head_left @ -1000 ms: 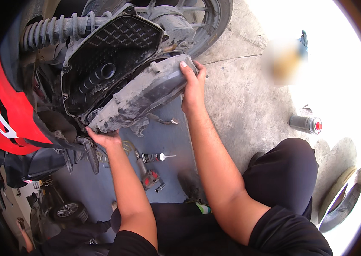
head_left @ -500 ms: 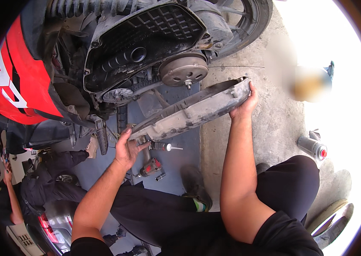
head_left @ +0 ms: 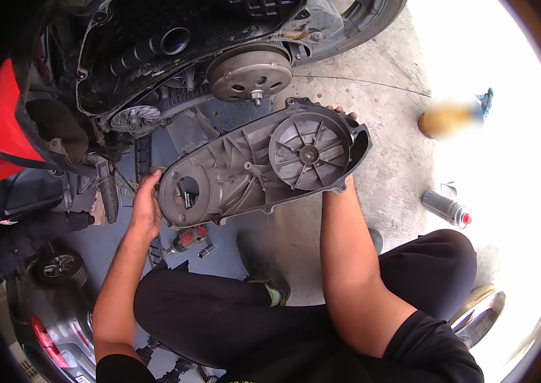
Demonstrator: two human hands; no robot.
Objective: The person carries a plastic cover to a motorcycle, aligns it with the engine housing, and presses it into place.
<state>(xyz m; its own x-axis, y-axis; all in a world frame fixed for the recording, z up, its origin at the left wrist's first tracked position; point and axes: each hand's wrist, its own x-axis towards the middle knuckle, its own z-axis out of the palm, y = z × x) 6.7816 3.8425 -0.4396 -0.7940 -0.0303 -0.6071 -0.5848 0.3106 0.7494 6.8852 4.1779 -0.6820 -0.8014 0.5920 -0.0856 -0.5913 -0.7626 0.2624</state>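
Observation:
I hold a long grey metal scooter transmission cover (head_left: 235, 169) between both hands, its ribbed inner side facing me. It has a round ribbed recess at its right end and an oval hole at its left end. My left hand (head_left: 147, 207) is closed on the left end. My right hand (head_left: 342, 112) passes beneath the right end; only fingertips show over the far edge, the palm hidden. Just beyond, on the scooter, sit the exposed round clutch bell (head_left: 249, 73) with its centre nut and, farther left, a finned pulley (head_left: 135, 119).
A red-and-black impact wrench (head_left: 189, 237) and a socket (head_left: 206, 251) lie on the blue floor below the cover. At right stand or lie a spray can (head_left: 446, 209), a blurred amber container (head_left: 450, 120) and a tyre (head_left: 480, 319). The scooter's red panel (head_left: 5, 121) is at left.
The cover has been tipped from edge-on so its inside now faces me. My left fingers have closed on its end, and my right hand has slid underneath. The view has shifted.

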